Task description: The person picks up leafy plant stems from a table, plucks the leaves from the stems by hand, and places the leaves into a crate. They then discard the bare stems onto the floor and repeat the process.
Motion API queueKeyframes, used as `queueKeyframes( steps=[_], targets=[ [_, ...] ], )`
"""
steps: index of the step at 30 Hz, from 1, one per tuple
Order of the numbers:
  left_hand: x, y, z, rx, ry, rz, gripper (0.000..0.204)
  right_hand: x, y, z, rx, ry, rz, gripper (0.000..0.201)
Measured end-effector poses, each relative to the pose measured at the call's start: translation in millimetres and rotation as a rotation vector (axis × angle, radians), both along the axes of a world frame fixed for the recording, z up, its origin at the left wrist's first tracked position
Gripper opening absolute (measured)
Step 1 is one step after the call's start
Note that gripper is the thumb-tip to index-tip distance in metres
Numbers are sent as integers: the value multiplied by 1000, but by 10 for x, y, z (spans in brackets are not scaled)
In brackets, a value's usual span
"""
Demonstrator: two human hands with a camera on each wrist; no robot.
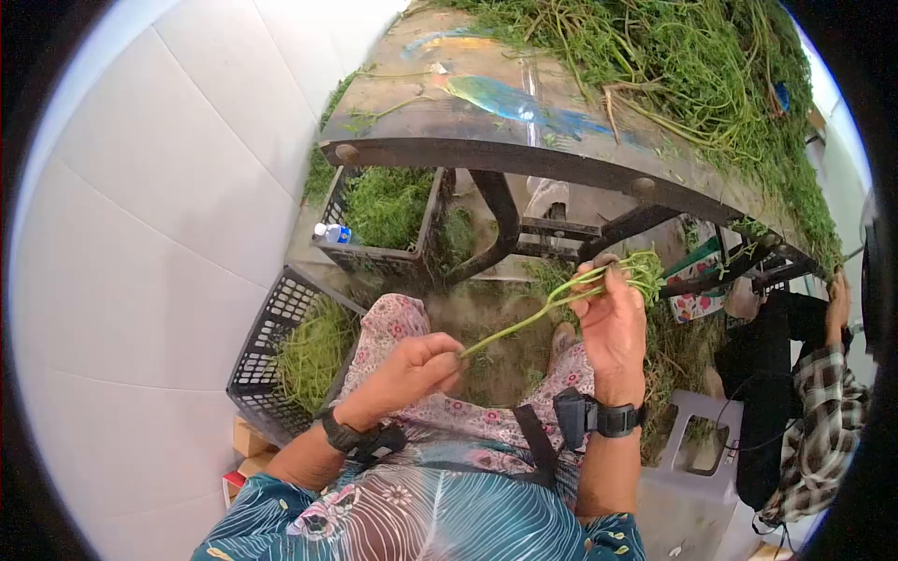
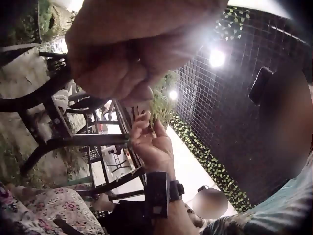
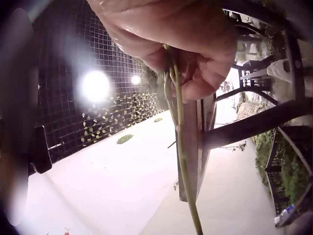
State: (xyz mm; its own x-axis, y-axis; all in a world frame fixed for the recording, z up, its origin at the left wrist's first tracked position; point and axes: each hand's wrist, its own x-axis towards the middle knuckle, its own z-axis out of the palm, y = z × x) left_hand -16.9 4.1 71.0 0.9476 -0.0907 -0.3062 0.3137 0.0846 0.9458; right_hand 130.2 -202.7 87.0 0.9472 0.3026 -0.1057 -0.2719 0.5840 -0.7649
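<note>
Teal patterned fabric of the person's top (image 1: 440,510) lies nearest the head camera, with flowered trousers (image 1: 393,327) spread beyond it. Above the lap, a long green stem (image 1: 510,329) slants between the hands: the left hand (image 1: 412,369) has its fingers pinched on the bare lower end, and the right hand (image 1: 615,323) has its fingers and thumb clamped near the leafy top. Just beyond, the dark edge of the counter (image 1: 402,117) and its black leg frame (image 1: 500,220) block part of the floor; a heap of greens (image 1: 692,79) covers much of the counter top. Left of the legs stands a black crate (image 1: 379,252) of leafy greens with a bottle (image 1: 332,234) at its rim, and nearer, a second crate (image 1: 265,337) holds stems. Right, a grey stool (image 1: 687,407) stands near another person (image 1: 828,411) in a checked shirt.
</note>
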Motion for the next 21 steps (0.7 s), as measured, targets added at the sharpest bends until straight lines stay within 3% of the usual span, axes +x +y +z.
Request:
queueKeyframes(
  steps=[5, 8, 12, 14, 21],
  targets=[
    [-75, 75, -74, 51, 64, -118, 20, 13, -36, -244, -40, 48, 16, 18],
    [-55, 23, -177, 255, -186, -39, 28, -71, 51, -233, -159, 28, 101, 20],
    [113, -34, -114, 173, -255, 63, 34, -299, 254, -230, -492, -258, 366, 30],
    [223, -146, 13, 153, -344, 130, 34, -445, 372, -191, -430, -236, 404, 33],
    [265, -232, 6, 126, -234, 65, 23, -479, 331, -244, -484, -291, 534, 39]
  ],
)
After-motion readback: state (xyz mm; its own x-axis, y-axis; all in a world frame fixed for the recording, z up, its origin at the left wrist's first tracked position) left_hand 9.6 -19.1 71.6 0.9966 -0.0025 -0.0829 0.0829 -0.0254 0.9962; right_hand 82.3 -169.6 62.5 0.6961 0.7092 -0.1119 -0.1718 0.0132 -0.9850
